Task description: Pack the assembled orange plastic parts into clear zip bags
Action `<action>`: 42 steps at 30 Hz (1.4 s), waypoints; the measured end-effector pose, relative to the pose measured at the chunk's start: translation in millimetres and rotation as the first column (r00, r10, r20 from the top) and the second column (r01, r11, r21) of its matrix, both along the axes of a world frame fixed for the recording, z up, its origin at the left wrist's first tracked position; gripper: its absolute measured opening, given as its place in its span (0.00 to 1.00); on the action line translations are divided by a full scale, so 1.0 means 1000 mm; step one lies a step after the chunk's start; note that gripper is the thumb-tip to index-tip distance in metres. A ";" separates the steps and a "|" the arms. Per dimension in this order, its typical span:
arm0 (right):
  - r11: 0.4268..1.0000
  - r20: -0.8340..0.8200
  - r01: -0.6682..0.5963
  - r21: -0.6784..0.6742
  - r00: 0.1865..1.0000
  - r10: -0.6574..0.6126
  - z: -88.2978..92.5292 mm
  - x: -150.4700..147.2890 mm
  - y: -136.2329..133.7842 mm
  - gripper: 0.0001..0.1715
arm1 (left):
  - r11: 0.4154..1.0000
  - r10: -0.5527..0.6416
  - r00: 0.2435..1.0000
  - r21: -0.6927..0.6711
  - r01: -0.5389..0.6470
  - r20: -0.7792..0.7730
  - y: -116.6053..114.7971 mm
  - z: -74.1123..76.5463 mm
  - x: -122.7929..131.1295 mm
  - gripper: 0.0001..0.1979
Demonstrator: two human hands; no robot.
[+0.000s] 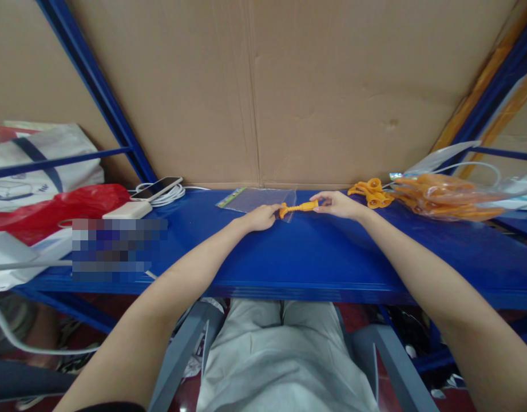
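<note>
An orange plastic piece point(301, 208) with a twisted middle lies level between my two hands, just above the blue table point(289, 257). My left hand point(263, 217) is closed on its left end. The fingers of my right hand point(334, 204) pinch its wider right end. Behind and below the piece, a clear flat bag point(258, 199) with a colourful header strip lies on the table. Several similar orange pieces point(372, 193) rest in a small pile to the right of my right hand.
Clear bags of orange pieces point(447, 197) lie at the right. On the left are a phone point(158, 189), a coiled white cable point(171, 197), a white box point(128, 210) and a red bag point(87, 203). Cardboard point(267, 97) stands behind the table.
</note>
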State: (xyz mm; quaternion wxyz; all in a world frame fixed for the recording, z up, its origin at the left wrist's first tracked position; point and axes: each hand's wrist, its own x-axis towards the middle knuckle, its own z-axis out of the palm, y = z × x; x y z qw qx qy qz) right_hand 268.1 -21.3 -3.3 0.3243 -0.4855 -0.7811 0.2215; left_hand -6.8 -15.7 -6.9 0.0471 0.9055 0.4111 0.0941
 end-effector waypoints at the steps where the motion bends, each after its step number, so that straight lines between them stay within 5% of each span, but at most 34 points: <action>1: 1.000 -0.002 -0.004 -0.001 1.000 0.004 0.000 0.000 0.000 0.19 | 1.000 0.015 1.000 0.003 -0.015 0.002 -0.001 0.000 0.001 0.25; 22: 0.991 -0.061 0.014 0.133 0.998 -0.006 -0.010 -0.036 0.001 0.20 | 0.986 -0.070 0.997 0.156 0.066 0.019 -0.005 -0.004 0.008 0.28; 24: 0.991 -0.067 0.010 0.132 0.998 -0.001 -0.010 -0.039 0.001 0.20 | 0.984 -0.016 0.999 0.179 0.007 0.044 -0.003 0.000 0.005 0.26; 27: 0.992 -0.084 0.011 0.129 0.996 0.000 -0.009 -0.039 0.000 0.19 | 0.955 0.218 0.972 0.186 -0.231 0.089 0.003 0.008 -0.004 0.23; 33: 0.993 -0.142 0.009 0.120 0.990 0.008 -0.008 -0.035 0.000 0.17 | 0.716 0.693 0.717 0.044 -0.697 0.077 0.017 0.013 -0.038 0.24; 36: 0.993 -0.151 0.022 0.117 0.989 -0.004 -0.009 -0.034 0.000 0.17 | 0.686 0.728 0.683 -0.069 -0.724 0.065 0.025 0.010 -0.046 0.25; 42: 0.998 -0.172 0.022 0.053 0.985 -0.013 -0.010 -0.034 0.002 0.19 | 0.760 0.648 0.758 -0.126 -0.638 0.072 0.029 0.008 -0.038 0.25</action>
